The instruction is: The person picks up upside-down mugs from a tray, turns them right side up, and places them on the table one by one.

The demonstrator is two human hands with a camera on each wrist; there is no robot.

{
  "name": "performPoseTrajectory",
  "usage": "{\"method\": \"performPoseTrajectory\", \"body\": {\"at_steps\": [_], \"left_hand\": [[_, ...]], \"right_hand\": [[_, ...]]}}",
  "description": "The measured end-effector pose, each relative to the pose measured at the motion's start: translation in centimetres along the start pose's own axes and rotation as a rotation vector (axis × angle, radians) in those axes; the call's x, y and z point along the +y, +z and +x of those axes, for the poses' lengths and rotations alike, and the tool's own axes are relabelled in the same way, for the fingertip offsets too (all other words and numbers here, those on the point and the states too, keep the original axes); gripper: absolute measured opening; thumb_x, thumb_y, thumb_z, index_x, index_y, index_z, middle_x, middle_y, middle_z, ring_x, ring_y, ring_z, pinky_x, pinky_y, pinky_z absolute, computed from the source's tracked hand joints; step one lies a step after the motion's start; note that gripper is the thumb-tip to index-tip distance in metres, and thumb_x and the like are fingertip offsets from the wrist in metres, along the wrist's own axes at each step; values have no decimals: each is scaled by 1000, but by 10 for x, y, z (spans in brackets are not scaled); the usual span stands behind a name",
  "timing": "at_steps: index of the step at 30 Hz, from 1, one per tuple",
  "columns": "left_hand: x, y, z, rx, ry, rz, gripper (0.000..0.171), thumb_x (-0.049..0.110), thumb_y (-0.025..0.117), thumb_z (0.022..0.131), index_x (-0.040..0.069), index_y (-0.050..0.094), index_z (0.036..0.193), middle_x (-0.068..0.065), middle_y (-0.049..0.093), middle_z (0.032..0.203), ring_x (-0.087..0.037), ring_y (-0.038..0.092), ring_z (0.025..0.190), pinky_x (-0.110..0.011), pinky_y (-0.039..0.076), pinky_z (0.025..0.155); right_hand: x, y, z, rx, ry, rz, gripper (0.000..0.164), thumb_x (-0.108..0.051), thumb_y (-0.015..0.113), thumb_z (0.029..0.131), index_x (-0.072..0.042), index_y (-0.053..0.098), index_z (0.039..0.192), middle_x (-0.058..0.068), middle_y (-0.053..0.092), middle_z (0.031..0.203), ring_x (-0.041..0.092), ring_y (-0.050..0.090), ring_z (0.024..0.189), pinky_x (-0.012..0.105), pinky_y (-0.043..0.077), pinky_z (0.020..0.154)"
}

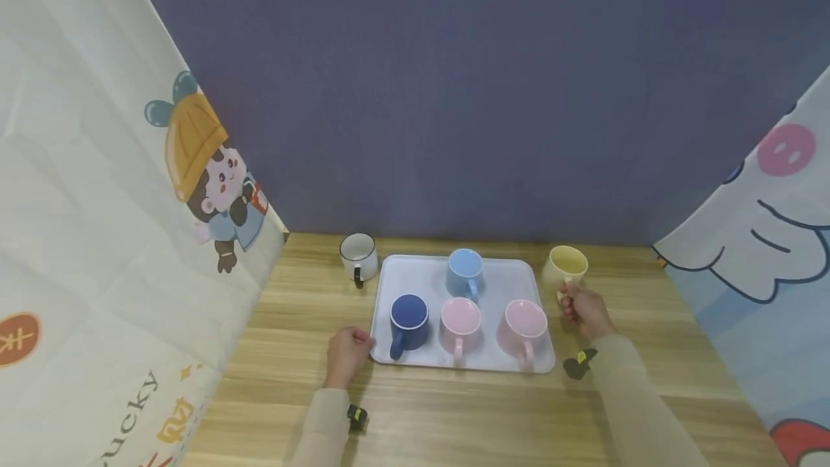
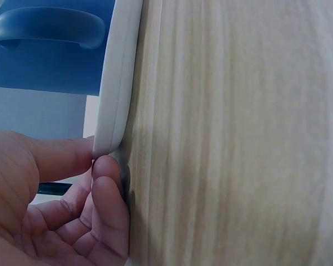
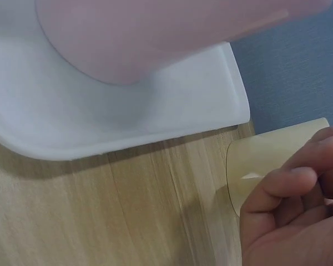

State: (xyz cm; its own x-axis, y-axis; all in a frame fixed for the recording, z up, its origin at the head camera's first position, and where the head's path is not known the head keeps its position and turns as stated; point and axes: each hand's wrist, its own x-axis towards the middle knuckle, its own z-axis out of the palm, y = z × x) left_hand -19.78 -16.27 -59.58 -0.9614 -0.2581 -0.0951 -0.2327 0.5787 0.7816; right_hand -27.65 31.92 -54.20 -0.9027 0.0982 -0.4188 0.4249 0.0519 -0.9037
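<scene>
A white rectangular tray [image 1: 496, 362] lies on the wooden table. My left hand [image 1: 346, 355] pinches its near-left corner; in the left wrist view the thumb is on the rim [image 2: 114, 94] and curled fingers are below it. On the tray stand a navy mug [image 1: 415, 337], a light blue mug [image 1: 459, 283] and two pink mugs [image 1: 452, 341] [image 1: 514, 337]. To the tray's right, my right hand [image 1: 586, 312] grips the handle of a yellow mug [image 1: 553, 274]. The curled fingers mostly hide that handle in the right wrist view. Whether this mug touches the table cannot be told.
A white mug [image 1: 368, 267] with a dark rim and black handle stands left of the tray's far-left corner. Behind the table [image 1: 467, 416] rises a dark blue-grey panel [image 1: 454, 92]. Printed cloths hang at the left [image 1: 97, 164] and right [image 1: 720, 265].
</scene>
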Motion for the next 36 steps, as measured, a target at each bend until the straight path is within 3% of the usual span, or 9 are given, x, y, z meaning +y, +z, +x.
{"method": "performPoseTrajectory", "body": {"at_steps": [15, 20, 26, 31, 36], "left_hand": [[-2, 0, 1, 15, 9, 8, 13, 16, 80, 83, 6, 72, 82, -5, 69, 73, -14, 59, 64, -30, 48, 60], [-3, 1, 1, 13, 0, 0, 13, 16, 80, 83, 6, 72, 82, -4, 69, 72, -15, 59, 63, -30, 47, 60], [-3, 3, 0, 0, -18, -7, 13, 17, 80, 84, 6, 72, 83, -4, 69, 73, -15, 59, 63, -30, 47, 60], [-3, 3, 0, 0, -18, -12, 13, 17, 79, 84, 6, 72, 83, -4, 69, 72, -15, 59, 63, -30, 46, 59], [-3, 2, 0, -10, -30, -8, 13, 17, 79, 85, 6, 72, 84, -4, 69, 74, -15, 59, 64, -29, 47, 60]], "right_hand": [[-3, 0, 8, 19, -1, -12, 30, -33, 34, 112, -10, 53, 104, -13, 53, 67, 0, 48, 58, 18, 43, 57], [1, 1, 6, 85, -29, 10, 34, -33, 38, 111, -3, 51, 120, -12, 55, 69, 0, 51, 59, 17, 45, 57], [2, 5, -3, 151, -85, 35, 52, -29, 40, 111, 11, 36, 144, -13, 57, 68, -1, 52, 58, 16, 47, 55], [0, 7, -16, 159, -134, -36, 60, -29, 38, 111, 12, 22, 152, -13, 58, 74, -1, 53, 63, 16, 50, 60], [-3, 10, -37, 134, -197, -214, 45, -23, 40, 110, 9, 37, 141, -7, 60, 80, 2, 57, 69, 19, 52, 65]]}}
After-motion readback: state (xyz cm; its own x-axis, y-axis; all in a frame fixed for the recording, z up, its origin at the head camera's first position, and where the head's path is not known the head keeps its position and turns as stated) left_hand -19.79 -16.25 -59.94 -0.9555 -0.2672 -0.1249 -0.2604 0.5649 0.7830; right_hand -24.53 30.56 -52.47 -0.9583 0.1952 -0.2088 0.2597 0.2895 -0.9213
